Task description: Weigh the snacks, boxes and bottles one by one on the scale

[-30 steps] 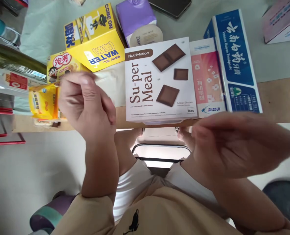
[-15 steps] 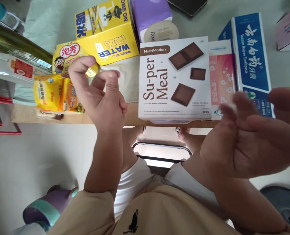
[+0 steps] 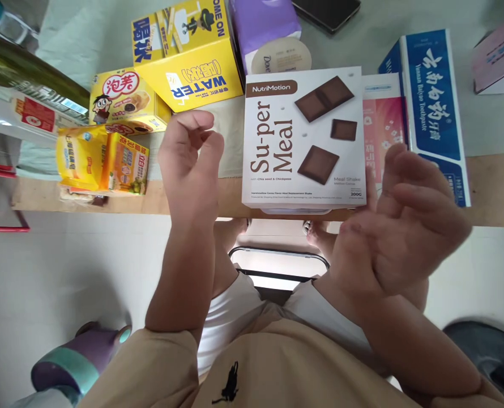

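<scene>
My left hand (image 3: 190, 164) hovers over the table's near edge, fingers curled loosely, holding nothing. It sits just left of a white "Su-per Meal" box (image 3: 305, 139) with chocolate squares printed on it. My right hand (image 3: 398, 226) is raised in front of the table edge, fingers spread and empty, partly covering a pink and white box (image 3: 383, 122) and the lower end of a blue toothpaste box (image 3: 432, 105).
A large yellow "Water" box (image 3: 188, 54), a small yellow snack box (image 3: 122, 102) and an orange-yellow packet (image 3: 101, 161) lie at the left. A purple pack (image 3: 263, 22), a round lid (image 3: 281, 56), a dark phone (image 3: 326, 10) and a clear bottle (image 3: 18, 113) sit behind.
My left hand moved right toward the white box and its fingers curled in. My right hand drew in to the left and rose over the pink box.
</scene>
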Motion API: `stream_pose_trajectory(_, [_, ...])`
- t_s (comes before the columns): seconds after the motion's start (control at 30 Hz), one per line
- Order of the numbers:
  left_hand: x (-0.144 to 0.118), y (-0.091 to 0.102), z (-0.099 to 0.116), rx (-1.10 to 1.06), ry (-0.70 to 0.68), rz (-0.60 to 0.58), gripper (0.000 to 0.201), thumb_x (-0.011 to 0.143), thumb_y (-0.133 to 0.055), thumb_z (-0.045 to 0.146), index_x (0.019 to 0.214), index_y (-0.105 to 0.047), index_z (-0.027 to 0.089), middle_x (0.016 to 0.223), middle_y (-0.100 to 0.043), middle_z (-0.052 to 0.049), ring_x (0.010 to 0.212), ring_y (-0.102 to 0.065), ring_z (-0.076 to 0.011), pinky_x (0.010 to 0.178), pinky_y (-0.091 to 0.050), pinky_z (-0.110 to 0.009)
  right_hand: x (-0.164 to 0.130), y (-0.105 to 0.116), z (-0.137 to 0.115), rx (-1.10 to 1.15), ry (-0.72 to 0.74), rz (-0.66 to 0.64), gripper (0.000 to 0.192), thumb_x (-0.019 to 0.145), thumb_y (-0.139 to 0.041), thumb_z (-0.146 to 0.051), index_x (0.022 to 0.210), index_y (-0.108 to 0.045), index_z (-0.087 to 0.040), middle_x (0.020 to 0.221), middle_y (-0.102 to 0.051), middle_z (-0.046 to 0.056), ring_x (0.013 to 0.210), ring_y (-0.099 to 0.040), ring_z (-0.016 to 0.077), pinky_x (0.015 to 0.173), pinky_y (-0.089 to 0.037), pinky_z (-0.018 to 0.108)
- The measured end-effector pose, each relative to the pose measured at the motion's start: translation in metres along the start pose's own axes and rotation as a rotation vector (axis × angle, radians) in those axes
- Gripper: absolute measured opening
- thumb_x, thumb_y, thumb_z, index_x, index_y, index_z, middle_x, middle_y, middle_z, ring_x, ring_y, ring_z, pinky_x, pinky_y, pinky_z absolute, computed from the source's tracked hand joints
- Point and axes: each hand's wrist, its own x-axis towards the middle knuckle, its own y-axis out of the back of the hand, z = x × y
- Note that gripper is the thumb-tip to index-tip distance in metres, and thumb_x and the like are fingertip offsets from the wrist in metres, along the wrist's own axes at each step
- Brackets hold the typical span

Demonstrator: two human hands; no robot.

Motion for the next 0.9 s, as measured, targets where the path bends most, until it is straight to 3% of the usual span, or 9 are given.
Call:
stream_pose_trajectory(0.07, [-0.001,0.001,0.001,-0.044,0.199,-0.11,0.028,0.092,-0.068,0.052,0.112,-0.066,0.033,0.139,-0.072,-0.002,0.136,-0.067,-0.027,0.101,-0.065,-0.04,0.003,-0.003,-0.003,0.039,0.06,0.083,0.031,0.095,-0.048,-0.026,0.125,-0.056,-0.03,0.139,-0.056,0.009,0.146,-0.056,0.0286,0.129,-0.048,0.064])
stream_pose_trajectory(0.13, [-0.003,-0.001,-0.002,-0.101,0.316,-0.243,0.037,0.094,-0.065,0.055,0.124,-0.065,0.033,0.14,-0.072,-0.004,0.133,-0.07,-0.0296,0.098,-0.066,-0.043,0.006,-0.005,-0.006,0.018,0.028,0.033,0.034,0.096,-0.048,-0.027,0.128,-0.054,-0.033,0.142,-0.056,0.007,0.149,-0.054,0.0272,0.129,-0.049,0.063])
stream_pose_trajectory(0.2, [-0.004,-0.004,-0.005,-0.129,0.343,-0.355,0.045,0.094,-0.067,0.055,0.133,-0.062,0.034,0.135,-0.074,-0.003,0.127,-0.073,-0.0298,0.093,-0.067,-0.042,0.008,-0.005,-0.007,-0.013,0.003,-0.006,0.039,0.096,-0.046,-0.029,0.135,-0.049,-0.037,0.146,-0.054,0.006,0.153,-0.05,0.0259,0.128,-0.051,0.062])
stream_pose_trajectory(0.3, [-0.004,-0.009,-0.006,-0.129,0.341,-0.447,0.042,0.093,-0.07,0.049,0.13,-0.063,0.03,0.124,-0.079,-0.003,0.117,-0.077,-0.0272,0.091,-0.067,-0.038,0.009,-0.004,-0.006,-0.014,-0.008,-0.025,0.042,0.096,-0.045,-0.029,0.137,-0.046,-0.039,0.147,-0.052,0.005,0.155,-0.047,0.0235,0.128,-0.052,0.057])
stream_pose_trajectory(0.43, [-0.005,-0.009,0.002,-0.107,0.317,-0.431,0.031,0.094,-0.069,0.046,0.119,-0.067,0.028,0.109,-0.082,-0.002,0.111,-0.079,-0.0262,0.094,-0.066,-0.039,0.005,-0.006,-0.004,-0.079,0.029,-0.039,0.047,0.094,-0.044,-0.031,0.14,-0.04,-0.039,0.143,-0.051,0.007,0.152,-0.049,0.0254,0.123,-0.056,0.059])
stream_pose_trajectory(0.63, [-0.012,0.014,0.021,-0.199,0.234,-0.41,0.04,0.086,-0.08,0.044,0.12,-0.073,0.023,0.105,-0.084,-0.005,0.122,-0.075,-0.0396,0.097,-0.065,-0.054,0.001,-0.005,-0.008,0.078,-0.057,-0.051,0.05,0.092,-0.047,-0.026,0.141,-0.04,-0.035,0.152,-0.048,0.012,0.156,-0.047,0.0298,0.12,-0.057,0.058])
stream_pose_trajectory(0.73, [-0.022,0.023,0.033,-0.243,0.119,-0.355,0.034,0.088,-0.078,0.038,0.118,-0.077,0.021,0.109,-0.085,-0.005,0.134,-0.069,-0.0409,0.107,-0.063,-0.057,0.002,0.002,-0.014,0.032,-0.047,-0.102,0.051,0.094,-0.044,-0.026,0.144,-0.037,-0.032,0.156,-0.046,0.013,0.157,-0.046,0.0299,0.119,-0.058,0.056])
stream_pose_trajectory(0.83, [-0.044,0.012,0.051,-0.3,0.005,-0.312,0.028,0.093,-0.076,0.042,0.113,-0.079,0.024,0.121,-0.083,-0.003,0.146,-0.063,-0.0364,0.113,-0.064,-0.051,0.006,0.006,-0.022,-0.078,-0.016,-0.124,0.055,0.096,-0.04,-0.029,0.15,-0.03,-0.031,0.162,-0.041,0.013,0.163,-0.04,0.0317,0.124,-0.051,0.06])
stream_pose_trajectory(0.9, [-0.067,-0.008,0.068,-0.381,-0.026,-0.276,0.029,0.094,-0.077,0.043,0.113,-0.08,0.021,0.123,-0.082,-0.006,0.149,-0.06,-0.0353,0.116,-0.063,-0.047,0.011,0.006,-0.023,-0.046,0.028,-0.012,0.055,0.097,-0.038,-0.035,0.151,-0.03,-0.032,0.161,-0.041,0.011,0.162,-0.04,0.0336,0.126,-0.047,0.064])
